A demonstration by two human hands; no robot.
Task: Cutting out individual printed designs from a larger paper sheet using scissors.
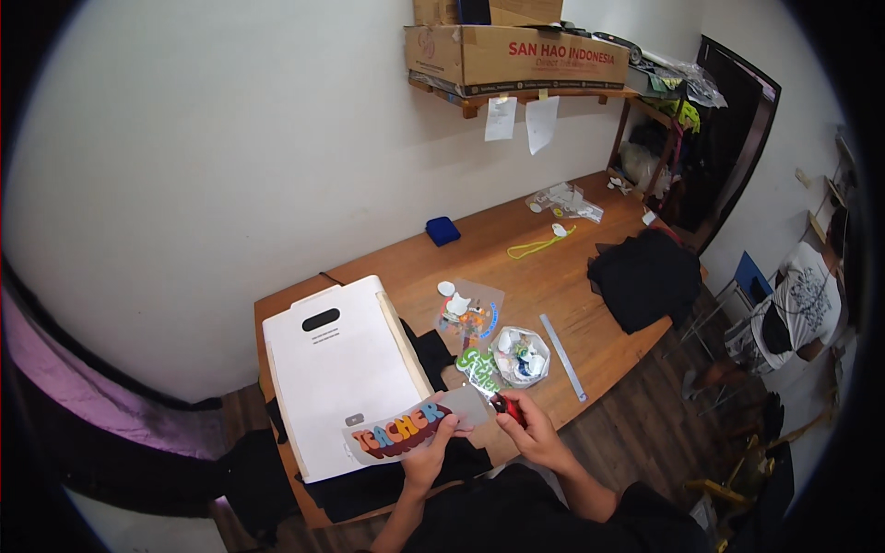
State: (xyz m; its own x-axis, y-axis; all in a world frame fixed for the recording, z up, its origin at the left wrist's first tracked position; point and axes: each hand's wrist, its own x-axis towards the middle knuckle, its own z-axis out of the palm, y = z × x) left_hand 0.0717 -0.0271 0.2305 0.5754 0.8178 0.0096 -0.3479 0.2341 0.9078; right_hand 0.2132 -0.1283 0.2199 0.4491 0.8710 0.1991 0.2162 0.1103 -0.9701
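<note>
My left hand [426,463] pinches a clear film sheet [385,442] printed with colourful block lettering, held over the front of a white box-shaped machine [343,387]. Red-and-black handled scissors [510,410] sit in my right hand [537,442], their blades pointing up and left beside the sheet's right end. Whether the blades touch the film, I cannot tell. Just beyond them lies green cut-out lettering [473,361]. A clear bowl [544,361] holding white scraps stands close by, past my right hand.
A steel ruler [564,359] lies right of the bowl. Farther back are film pieces [472,300], a blue pouch [442,230], a yellow cord [530,251] and black fabric [645,279]. A cardboard box [479,60] rests on the wall shelf. Another person [797,300] is at the right.
</note>
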